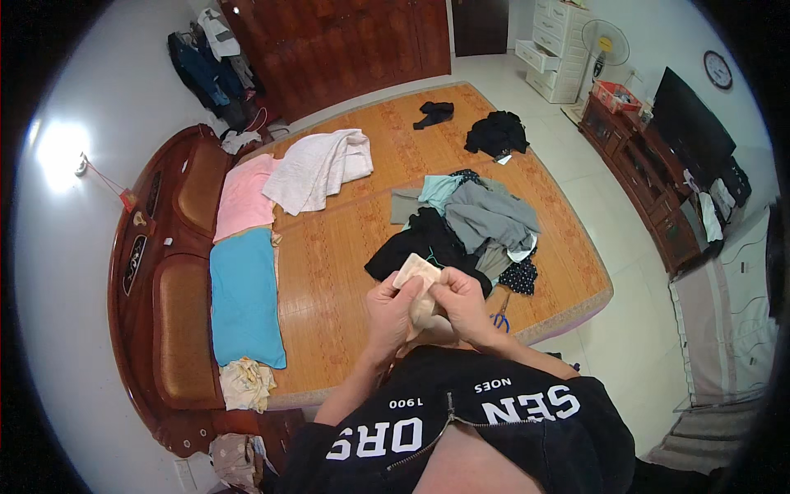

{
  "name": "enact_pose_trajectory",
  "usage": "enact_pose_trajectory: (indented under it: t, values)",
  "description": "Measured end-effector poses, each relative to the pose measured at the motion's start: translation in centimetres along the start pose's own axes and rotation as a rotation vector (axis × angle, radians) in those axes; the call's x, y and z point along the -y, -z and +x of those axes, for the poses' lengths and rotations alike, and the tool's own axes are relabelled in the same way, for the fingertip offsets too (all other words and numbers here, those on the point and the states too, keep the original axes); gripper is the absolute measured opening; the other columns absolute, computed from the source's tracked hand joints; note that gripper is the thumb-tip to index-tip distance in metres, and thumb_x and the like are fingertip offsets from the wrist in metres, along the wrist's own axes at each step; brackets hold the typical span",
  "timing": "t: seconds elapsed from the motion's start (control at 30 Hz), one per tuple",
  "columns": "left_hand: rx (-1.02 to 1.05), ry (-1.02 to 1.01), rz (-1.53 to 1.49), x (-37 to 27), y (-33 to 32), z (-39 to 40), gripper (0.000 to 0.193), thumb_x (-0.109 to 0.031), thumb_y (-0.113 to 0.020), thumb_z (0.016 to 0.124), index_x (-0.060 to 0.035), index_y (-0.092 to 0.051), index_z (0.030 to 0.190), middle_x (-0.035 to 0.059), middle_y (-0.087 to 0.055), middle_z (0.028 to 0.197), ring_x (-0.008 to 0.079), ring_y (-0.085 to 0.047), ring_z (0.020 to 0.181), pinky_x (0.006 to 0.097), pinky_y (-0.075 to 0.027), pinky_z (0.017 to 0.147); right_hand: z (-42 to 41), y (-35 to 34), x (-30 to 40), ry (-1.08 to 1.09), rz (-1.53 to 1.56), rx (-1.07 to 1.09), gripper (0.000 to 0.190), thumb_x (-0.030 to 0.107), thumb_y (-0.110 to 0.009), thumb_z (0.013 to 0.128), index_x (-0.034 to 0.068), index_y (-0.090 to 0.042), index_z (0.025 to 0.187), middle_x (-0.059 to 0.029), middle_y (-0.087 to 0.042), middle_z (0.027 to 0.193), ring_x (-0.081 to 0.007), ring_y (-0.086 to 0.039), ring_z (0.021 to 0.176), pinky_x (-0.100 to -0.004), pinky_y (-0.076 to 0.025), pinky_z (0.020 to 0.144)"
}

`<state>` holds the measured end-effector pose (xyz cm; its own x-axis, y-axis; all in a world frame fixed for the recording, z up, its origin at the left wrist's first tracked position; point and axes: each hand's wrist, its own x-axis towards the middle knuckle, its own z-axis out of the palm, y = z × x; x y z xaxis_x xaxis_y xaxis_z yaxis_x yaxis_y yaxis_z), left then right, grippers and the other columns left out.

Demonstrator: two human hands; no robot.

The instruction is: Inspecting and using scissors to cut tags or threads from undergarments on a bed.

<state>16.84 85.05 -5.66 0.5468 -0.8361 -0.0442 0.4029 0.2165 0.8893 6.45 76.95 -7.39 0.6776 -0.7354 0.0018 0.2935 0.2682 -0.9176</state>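
Between my two hands, in front of my chest, is a cream-coloured piece of cloth, its top edge folded flat and its lower part hanging loosely. My left hand pinches it on the left with thumb and fingers. My right hand grips its right side in the same way. Just beyond the hands lies a pile of clothes on the bed: a black garment, a grey garment, a light teal one and a dark dotted one. Blue-handled scissors lie right of my right hand.
The bed's woven mat bears a white towel, a pink pillow, a blue pillow and crumpled yellowish cloth. Farther off are a black garment heap and a small dark cloth. A wooden headboard stands left.
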Motion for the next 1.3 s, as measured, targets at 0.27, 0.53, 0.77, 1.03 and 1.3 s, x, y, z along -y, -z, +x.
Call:
enact_pose_trajectory:
  t: [0.27,0.53,0.77,1.03,1.3]
  values:
    - [0.122,0.13,0.324,-1.4,0.6,0.3,0.014,-0.012,-0.061,0.086,0.0013,-0.065,0.09,0.0033,-0.064,0.077,0.006,-0.058,0.064,0.0202,-0.046,0.055,1.8,2.2,5.6,0.239,-0.614,0.201,0.016,0.013,-0.058,0.087,-0.001,-0.057,0.096,-0.0016,-0.061,0.082,-0.0068,-0.055,0.073,-0.0218,-0.045,0.06]
    - [0.193,0.193,0.196,-2.6,-0.5,0.5,0.017,-0.014,-0.06,0.087,0.0024,-0.064,0.088,0.0019,-0.063,0.076,0.0054,-0.057,0.065,0.0198,-0.045,0.055,3.0,2.6,4.2,-0.155,-0.242,0.331,0.015,0.019,-0.063,0.084,0.005,-0.06,0.079,0.0032,-0.055,0.067,-0.003,-0.05,0.058,-0.0185,-0.041,0.048]
    - [0.329,0.158,0.43,-1.8,1.6,1.5,0.017,-0.013,-0.056,0.087,0.0027,-0.063,0.091,0.0001,-0.061,0.075,0.0041,-0.054,0.062,0.0188,-0.042,0.054,3.2,2.5,5.5,-0.122,-0.382,0.436,0.017,0.019,-0.066,0.081,0.004,-0.06,0.078,0.0026,-0.055,0.068,-0.0042,-0.05,0.06,-0.0201,-0.042,0.048]
    - [0.209,0.012,0.296,-2.1,0.8,1.7,0.013,0.002,-0.047,0.085,-0.0003,-0.049,0.097,-0.0002,-0.056,0.075,0.0037,-0.05,0.063,0.0178,-0.039,0.056,2.7,3.1,4.6,-0.279,0.216,0.323,0.021,0.014,-0.064,0.082,0.002,-0.063,0.098,-0.0036,-0.066,0.087,-0.0091,-0.062,0.075,-0.0203,-0.047,0.063]
    - [0.24,0.064,0.24,-1.8,0.6,1.8,0.022,-0.001,-0.053,0.085,0.0009,-0.047,0.106,0.0011,-0.057,0.077,0.004,-0.051,0.068,0.0178,-0.041,0.06,1.9,2.7,2.3,-0.198,0.029,0.332,0.013,0.012,-0.063,0.082,0.002,-0.064,0.091,-0.0016,-0.064,0.084,-0.0057,-0.058,0.072,-0.0204,-0.046,0.064]
